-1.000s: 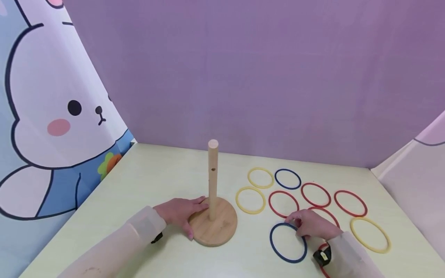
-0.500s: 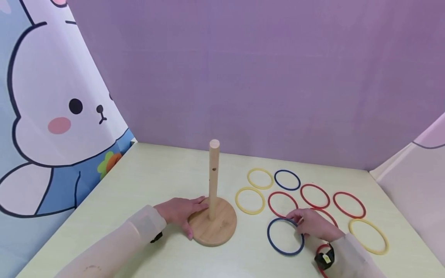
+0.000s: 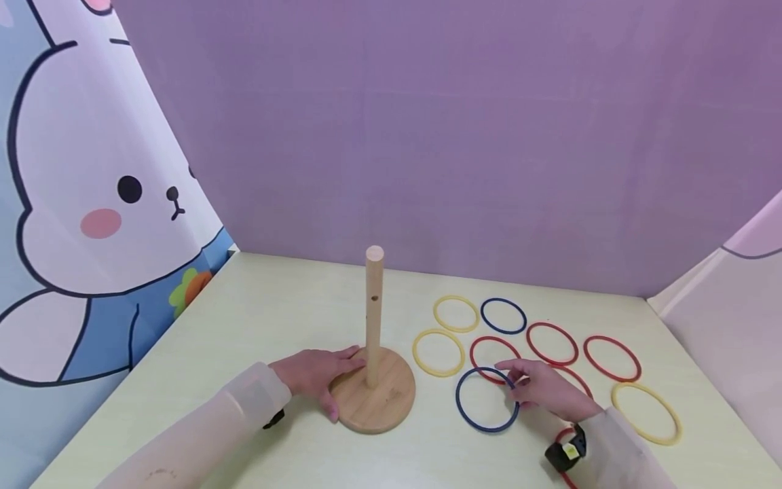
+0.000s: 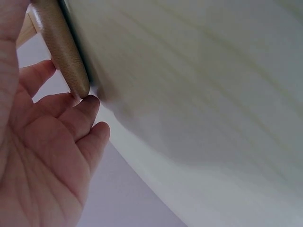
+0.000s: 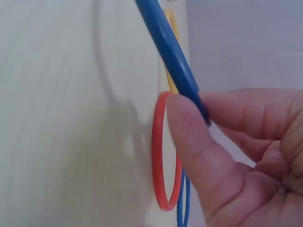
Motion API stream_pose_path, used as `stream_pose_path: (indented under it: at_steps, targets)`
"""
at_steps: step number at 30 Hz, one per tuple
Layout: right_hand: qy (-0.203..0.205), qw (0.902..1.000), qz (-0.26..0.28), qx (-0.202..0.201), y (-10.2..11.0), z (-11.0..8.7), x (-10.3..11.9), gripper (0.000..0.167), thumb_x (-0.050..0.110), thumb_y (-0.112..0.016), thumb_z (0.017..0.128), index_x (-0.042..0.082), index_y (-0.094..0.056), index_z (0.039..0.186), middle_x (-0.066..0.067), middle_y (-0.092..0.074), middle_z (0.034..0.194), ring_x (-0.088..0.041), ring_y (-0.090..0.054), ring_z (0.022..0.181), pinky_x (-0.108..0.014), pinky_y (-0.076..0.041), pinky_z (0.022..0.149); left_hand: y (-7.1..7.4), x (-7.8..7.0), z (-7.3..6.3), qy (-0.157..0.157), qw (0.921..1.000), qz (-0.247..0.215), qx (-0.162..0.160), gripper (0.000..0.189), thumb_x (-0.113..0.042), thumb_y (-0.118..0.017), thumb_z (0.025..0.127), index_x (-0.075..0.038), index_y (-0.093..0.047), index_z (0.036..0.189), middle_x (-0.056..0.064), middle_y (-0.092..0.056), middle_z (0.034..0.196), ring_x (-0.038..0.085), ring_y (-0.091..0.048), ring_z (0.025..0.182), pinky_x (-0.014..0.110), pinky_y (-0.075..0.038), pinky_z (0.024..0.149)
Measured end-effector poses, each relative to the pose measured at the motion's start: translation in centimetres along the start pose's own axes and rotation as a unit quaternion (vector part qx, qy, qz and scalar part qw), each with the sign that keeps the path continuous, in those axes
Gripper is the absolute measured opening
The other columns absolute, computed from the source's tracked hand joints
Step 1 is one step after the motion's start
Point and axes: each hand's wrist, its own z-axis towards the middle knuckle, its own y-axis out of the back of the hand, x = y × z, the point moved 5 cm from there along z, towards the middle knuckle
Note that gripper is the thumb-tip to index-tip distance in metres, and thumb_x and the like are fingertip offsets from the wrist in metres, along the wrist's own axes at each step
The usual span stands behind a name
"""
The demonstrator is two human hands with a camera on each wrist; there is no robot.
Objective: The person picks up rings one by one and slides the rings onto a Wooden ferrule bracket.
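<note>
A wooden stand (image 3: pixel 391 397) with a round base and an upright peg (image 3: pixel 374 319) stands in the middle of the table. My left hand (image 3: pixel 313 375) holds the base by its left rim, thumb in front and fingers behind; in the left wrist view the fingertips meet the rim's edge (image 4: pixel 66 52). Between thumb and index finger, my right hand (image 3: pixel 544 390) pinches a thin blue ring (image 3: pixel 489 430). That ring is raised and tilted in the right wrist view, casting a shadow on the tabletop. It overlaps a red ring (image 5: pixel 157 151) lying behind it. No ring is on the peg.
Several more rings lie flat to the right: two yellow ones near the stand, a second blue ring (image 3: pixel 504 333), red rings including one at far right (image 3: pixel 586 353), and a yellow ring (image 3: pixel 666 443). Another red ring (image 3: pixel 567 481) lies under the right wrist. A purple backdrop (image 3: pixel 427 136) closes the back.
The blue ring has left the table in my right hand's pinch and shifted left and away, toward the stand. My left hand and the stand have stayed put.
</note>
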Motion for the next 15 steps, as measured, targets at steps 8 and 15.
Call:
stream_pose_path:
  at_steps: [8,15]
  targets:
    - [0.020,0.9996,0.018,-0.007,-0.2,0.0,0.5,0.046,-0.003,-0.069,0.082,-0.011,-0.054,0.125,-0.012,-0.057,0.096,-0.023,-0.058,0.080,-0.035,-0.057,0.065,-0.1,0.1,0.1,0.006,1.0000,0.000,0.001,0.101,-0.041,-0.088,0.058,-0.011,-0.044,0.144,0.013,-0.032,0.153,0.032,-0.052,0.122,0.045,-0.045,0.097]
    - [0.023,0.9986,0.047,-0.010,0.2,-0.4,1.7,0.052,0.001,-0.067,0.084,-0.012,-0.049,0.132,-0.016,-0.060,0.100,-0.026,-0.061,0.086,-0.035,-0.057,0.069,-0.3,0.2,0.3,0.008,1.0000,0.005,0.002,0.101,-0.041,-0.088,0.059,-0.012,-0.044,0.145,0.011,-0.031,0.154,0.031,-0.051,0.123,0.045,-0.045,0.097]
